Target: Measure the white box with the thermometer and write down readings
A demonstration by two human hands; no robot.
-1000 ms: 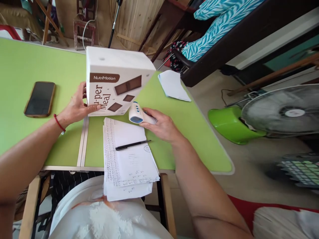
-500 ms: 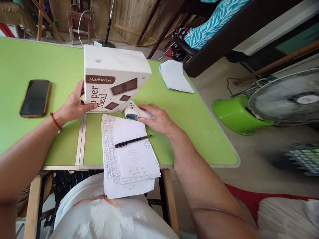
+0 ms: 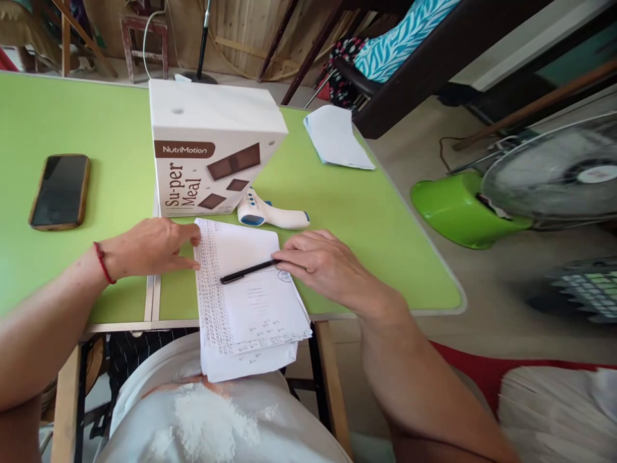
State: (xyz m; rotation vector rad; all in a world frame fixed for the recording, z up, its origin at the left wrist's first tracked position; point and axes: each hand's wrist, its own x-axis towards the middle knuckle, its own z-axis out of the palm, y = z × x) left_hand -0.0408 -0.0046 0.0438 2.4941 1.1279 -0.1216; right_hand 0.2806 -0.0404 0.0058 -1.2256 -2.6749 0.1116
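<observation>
My right hand pinches the right end of a black pen, which slants across a stack of printed papers. The stack lies partly on the green table and overhangs its front edge. At the papers' upper left edge is my left hand, its thumb and index finger apart and holding nothing. Behind the papers stands a white NutriMotion box. A white and blue infrared thermometer lies on its side at the box's lower right corner, beyond my right hand.
A phone in a brown case lies on the left of the green table. Folded white sheets rest near the far right edge. Beyond the table's right side, a fan stands by a green plastic stool.
My left hand has left the box and come down to the papers' left edge. My right hand has let go of the thermometer and taken hold of the pen's end.
</observation>
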